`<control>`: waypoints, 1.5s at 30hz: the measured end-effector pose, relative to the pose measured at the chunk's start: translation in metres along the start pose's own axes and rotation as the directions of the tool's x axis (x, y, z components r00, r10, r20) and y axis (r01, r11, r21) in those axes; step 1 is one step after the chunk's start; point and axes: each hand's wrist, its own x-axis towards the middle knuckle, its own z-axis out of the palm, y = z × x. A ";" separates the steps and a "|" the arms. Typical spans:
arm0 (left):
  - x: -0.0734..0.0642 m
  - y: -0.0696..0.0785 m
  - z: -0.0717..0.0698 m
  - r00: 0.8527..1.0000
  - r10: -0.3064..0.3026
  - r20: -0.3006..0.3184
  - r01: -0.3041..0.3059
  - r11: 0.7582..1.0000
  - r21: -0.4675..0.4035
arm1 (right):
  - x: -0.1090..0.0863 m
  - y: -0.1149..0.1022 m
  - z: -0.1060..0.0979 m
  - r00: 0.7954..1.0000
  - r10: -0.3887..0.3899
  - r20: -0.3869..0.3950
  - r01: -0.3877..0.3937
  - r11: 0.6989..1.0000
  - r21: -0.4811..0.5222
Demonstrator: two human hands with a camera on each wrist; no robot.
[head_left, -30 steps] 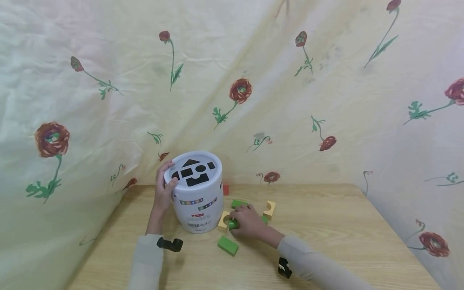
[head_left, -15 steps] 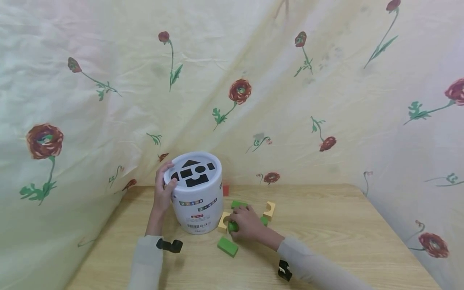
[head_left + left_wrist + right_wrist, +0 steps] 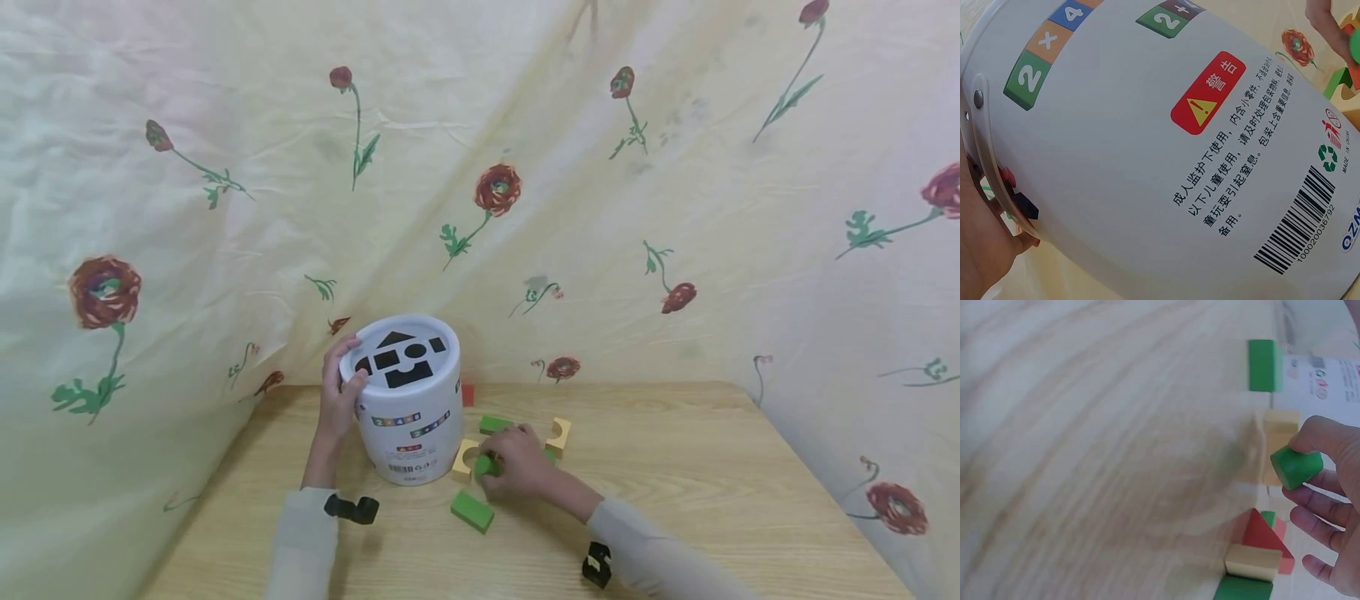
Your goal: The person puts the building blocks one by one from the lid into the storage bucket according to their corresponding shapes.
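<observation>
I report my right fingers (image 3: 1317, 503) clamped on the green block (image 3: 1297, 466), my left hand (image 3: 337, 392) gripping the shape-sorter bucket (image 3: 408, 404) to their left; grasping appears in hand, next calling for a clear lift.

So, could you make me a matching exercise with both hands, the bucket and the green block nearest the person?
Column one:
1. Left hand
2. Right hand
3. Bucket
4. Nearest green block

Column two:
A. white, with dark shapes on top
B. lying on the table, touched by neither hand
C. pinching a green piece
D. holding the bucket near its top

Pairs: 1-D, 2-C, 3-A, 4-B
</observation>
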 end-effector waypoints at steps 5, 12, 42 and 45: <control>0.000 -0.001 0.000 1.000 0.010 -0.003 -0.010 1.000 -0.002 | 0.001 0.004 -0.011 0.998 -0.004 -0.060 0.009 0.997 0.076; 0.001 -0.003 0.000 1.000 0.006 -0.004 -0.007 1.000 -0.005 | 0.007 0.001 -0.029 0.984 0.024 -0.175 0.004 0.988 0.157; 0.000 -0.004 0.000 1.000 0.023 -0.003 -0.024 1.000 -0.007 | 0.070 -0.050 -0.108 0.893 0.018 -0.449 0.130 0.947 0.295; 0.001 -0.005 0.000 1.000 0.021 -0.006 -0.021 1.000 0.001 | 0.079 -0.054 -0.111 0.896 0.030 -0.443 0.120 0.944 0.308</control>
